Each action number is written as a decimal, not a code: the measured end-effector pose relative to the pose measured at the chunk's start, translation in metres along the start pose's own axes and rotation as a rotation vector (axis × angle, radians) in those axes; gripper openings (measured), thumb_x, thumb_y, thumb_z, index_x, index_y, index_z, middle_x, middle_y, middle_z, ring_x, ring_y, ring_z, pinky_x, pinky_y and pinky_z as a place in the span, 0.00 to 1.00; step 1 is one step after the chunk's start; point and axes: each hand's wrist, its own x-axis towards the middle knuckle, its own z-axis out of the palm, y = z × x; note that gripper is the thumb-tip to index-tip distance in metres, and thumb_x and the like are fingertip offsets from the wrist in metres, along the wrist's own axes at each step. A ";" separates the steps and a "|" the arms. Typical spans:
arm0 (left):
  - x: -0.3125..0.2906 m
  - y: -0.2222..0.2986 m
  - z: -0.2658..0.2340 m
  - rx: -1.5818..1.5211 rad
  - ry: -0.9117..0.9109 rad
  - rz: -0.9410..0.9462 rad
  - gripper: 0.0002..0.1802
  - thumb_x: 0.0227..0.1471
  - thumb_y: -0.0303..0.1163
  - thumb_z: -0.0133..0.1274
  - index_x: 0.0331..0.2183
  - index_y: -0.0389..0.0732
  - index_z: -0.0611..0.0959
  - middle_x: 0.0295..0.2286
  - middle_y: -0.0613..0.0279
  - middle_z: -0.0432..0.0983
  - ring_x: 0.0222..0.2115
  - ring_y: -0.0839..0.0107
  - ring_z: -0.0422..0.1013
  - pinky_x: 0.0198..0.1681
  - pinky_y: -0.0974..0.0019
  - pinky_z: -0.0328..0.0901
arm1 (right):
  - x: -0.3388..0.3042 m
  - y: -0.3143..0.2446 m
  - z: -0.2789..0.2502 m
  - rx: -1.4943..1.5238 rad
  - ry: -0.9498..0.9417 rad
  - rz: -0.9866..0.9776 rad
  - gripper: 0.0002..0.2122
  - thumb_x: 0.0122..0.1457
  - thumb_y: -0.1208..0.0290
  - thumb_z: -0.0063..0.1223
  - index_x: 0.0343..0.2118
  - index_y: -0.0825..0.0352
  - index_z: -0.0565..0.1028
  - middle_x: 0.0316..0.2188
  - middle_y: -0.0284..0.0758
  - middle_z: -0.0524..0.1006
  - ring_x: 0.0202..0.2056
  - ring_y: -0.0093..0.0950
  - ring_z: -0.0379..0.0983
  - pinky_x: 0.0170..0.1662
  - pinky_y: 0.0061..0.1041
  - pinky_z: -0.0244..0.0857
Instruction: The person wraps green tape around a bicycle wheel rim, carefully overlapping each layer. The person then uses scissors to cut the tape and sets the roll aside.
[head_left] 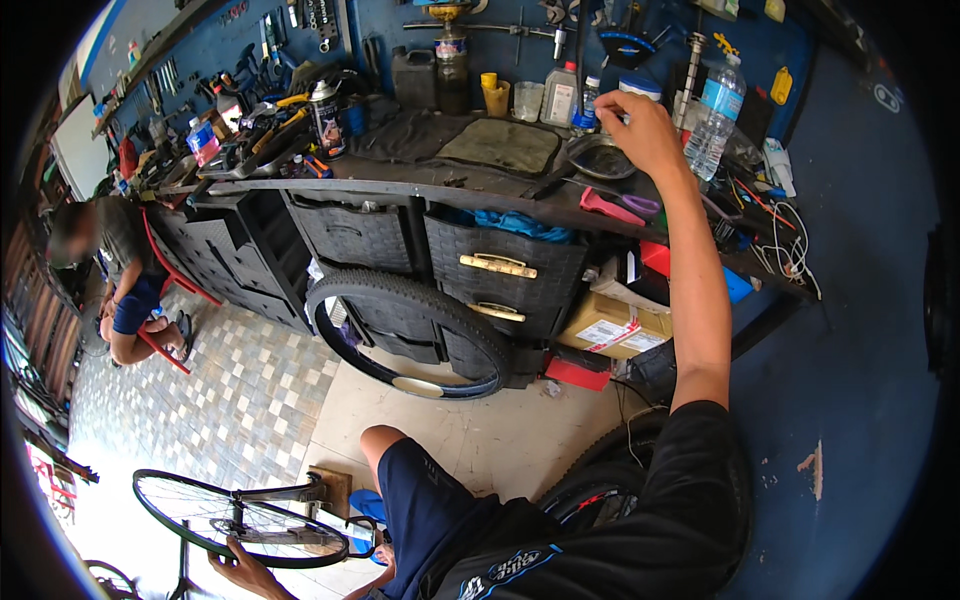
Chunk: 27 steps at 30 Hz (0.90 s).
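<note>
A bare-tyred bicycle wheel with thin spokes is held in a stand at the lower left. My left hand grips its near rim, thumb on top. At the far right, my right arm reaches out over the workbench. The fingers of my right hand are pinched together above a round dark dish; whatever they may hold is too small to make out. Behind that hand are a small blue-labelled bottle and a white tub with a blue lid. A large clear water bottle stands to its right.
A dark mat lies on the cluttered bench. Pink-handled scissors rest near its edge. A loose tyre leans against black drawers. A cardboard box sits under the bench. Another person sits on a red chair at left.
</note>
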 end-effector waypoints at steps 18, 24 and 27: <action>-0.020 0.009 0.002 -0.490 -0.036 -0.082 0.25 0.63 0.29 0.55 0.58 0.36 0.68 0.41 0.54 0.78 0.39 0.69 0.74 0.41 0.67 0.70 | -0.033 0.135 0.072 -0.175 -0.539 0.102 0.15 0.53 0.60 0.65 0.35 0.68 0.80 0.31 0.43 0.80 0.32 0.39 0.77 0.38 0.39 0.69; -0.061 -0.002 0.035 -0.538 -0.029 -0.221 0.29 0.57 0.29 0.60 0.57 0.36 0.68 0.42 0.55 0.75 0.39 0.67 0.75 0.41 0.63 0.70 | 0.074 0.206 -0.096 -0.814 -0.284 -0.303 0.18 0.60 0.71 0.55 0.53 0.68 0.75 0.51 0.49 0.76 0.50 0.47 0.75 0.52 0.41 0.68; -0.054 0.054 -0.022 -0.292 0.027 -0.079 0.30 0.54 0.29 0.61 0.56 0.35 0.69 0.40 0.54 0.75 0.38 0.66 0.74 0.39 0.62 0.70 | -0.013 0.076 0.022 0.047 -0.241 -0.001 0.17 0.67 0.69 0.51 0.56 0.69 0.73 0.53 0.40 0.77 0.43 0.31 0.74 0.46 0.31 0.69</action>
